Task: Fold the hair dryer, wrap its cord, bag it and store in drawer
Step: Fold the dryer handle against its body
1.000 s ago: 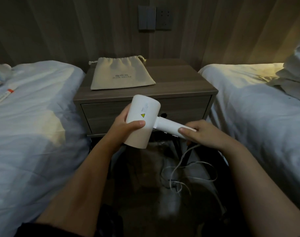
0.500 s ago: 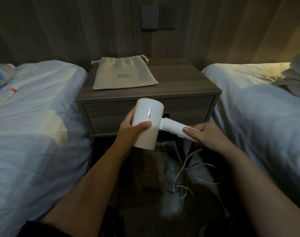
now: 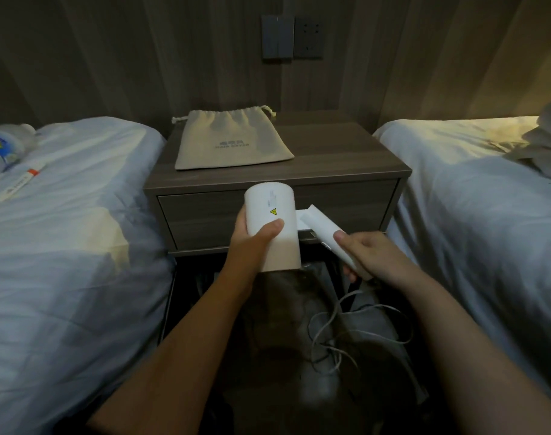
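Dim room; warm glow right; wide-angle bowing.

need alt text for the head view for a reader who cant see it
A person's left hand holds a white hair dryer by its barrel while the right hand grips the handle, angled partway at the hinge, before a closed drawer. Its loose cord hangs below, and a drawstring bag lies on the nightstand.

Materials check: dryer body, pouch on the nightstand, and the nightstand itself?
Dryer body: looks like moulded plastic, matte white; smooth seamless barrel, printed warning sticker.
Pouch: woven fabric, likely cotton or canvas, beige; gathered drawstring top, soft wrinkles.
Nightstand: wood-grain surface, grey-brown, matte; could be laminate or veneer, cannot tell.
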A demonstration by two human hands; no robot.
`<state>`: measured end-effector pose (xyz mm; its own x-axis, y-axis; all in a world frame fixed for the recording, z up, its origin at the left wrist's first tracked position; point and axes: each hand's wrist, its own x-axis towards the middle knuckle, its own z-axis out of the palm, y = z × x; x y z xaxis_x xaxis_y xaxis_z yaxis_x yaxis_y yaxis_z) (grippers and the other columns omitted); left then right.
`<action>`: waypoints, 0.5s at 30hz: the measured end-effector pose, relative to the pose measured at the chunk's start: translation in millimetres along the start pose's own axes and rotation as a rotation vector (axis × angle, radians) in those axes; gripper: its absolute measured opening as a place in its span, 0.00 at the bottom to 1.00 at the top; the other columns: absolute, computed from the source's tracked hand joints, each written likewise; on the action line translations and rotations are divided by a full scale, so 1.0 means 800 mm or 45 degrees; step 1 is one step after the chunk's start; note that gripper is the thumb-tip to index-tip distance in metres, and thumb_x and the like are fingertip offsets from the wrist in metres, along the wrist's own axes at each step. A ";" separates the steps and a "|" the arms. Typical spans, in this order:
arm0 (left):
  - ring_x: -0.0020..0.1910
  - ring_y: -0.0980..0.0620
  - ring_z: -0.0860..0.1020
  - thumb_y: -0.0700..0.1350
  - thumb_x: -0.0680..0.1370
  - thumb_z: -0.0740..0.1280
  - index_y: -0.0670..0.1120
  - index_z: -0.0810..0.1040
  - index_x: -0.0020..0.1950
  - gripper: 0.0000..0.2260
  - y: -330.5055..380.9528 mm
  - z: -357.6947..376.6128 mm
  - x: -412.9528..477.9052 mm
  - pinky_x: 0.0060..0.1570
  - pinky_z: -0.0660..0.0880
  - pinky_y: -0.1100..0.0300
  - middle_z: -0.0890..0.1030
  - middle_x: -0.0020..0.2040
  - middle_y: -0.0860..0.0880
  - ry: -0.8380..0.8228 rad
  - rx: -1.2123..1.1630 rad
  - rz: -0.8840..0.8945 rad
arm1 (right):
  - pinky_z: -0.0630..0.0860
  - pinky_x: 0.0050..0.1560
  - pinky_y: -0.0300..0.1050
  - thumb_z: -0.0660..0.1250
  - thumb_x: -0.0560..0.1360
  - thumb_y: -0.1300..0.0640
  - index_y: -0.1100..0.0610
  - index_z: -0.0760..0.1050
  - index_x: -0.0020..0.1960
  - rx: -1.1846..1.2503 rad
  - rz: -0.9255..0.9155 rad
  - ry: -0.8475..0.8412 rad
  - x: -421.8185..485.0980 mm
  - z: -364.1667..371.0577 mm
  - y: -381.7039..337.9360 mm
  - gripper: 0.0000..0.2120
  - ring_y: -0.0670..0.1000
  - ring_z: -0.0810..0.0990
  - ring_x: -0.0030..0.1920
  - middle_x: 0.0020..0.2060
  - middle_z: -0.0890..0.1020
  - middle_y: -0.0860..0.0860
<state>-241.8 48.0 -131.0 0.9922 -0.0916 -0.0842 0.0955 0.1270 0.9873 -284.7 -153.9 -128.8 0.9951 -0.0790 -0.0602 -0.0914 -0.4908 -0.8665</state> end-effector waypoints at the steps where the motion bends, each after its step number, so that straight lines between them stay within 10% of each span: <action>1: 0.53 0.48 0.77 0.48 0.69 0.71 0.53 0.62 0.72 0.33 0.000 -0.002 -0.001 0.42 0.77 0.55 0.75 0.59 0.46 -0.030 -0.002 -0.008 | 0.75 0.30 0.38 0.59 0.77 0.44 0.58 0.78 0.42 0.018 0.008 -0.062 -0.001 -0.003 -0.002 0.19 0.49 0.80 0.25 0.28 0.82 0.54; 6: 0.52 0.48 0.77 0.51 0.76 0.64 0.54 0.61 0.68 0.23 0.010 -0.008 0.005 0.47 0.77 0.51 0.73 0.60 0.45 -0.226 0.006 -0.154 | 0.70 0.27 0.41 0.57 0.78 0.44 0.57 0.75 0.40 -0.024 -0.081 -0.119 -0.005 -0.007 -0.001 0.19 0.53 0.74 0.24 0.27 0.78 0.56; 15: 0.46 0.52 0.75 0.50 0.74 0.68 0.53 0.64 0.65 0.22 0.001 -0.001 -0.004 0.37 0.73 0.57 0.73 0.49 0.52 0.208 -0.031 -0.071 | 0.70 0.30 0.42 0.60 0.76 0.42 0.51 0.71 0.31 -0.284 -0.197 0.124 -0.004 0.021 -0.004 0.19 0.46 0.73 0.26 0.24 0.74 0.49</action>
<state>-244.7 49.0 -129.8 0.9849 0.0623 -0.1613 0.1505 0.1502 0.9771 -287.3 -137.7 -134.2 0.9903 -0.0662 0.1219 0.0444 -0.6813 -0.7306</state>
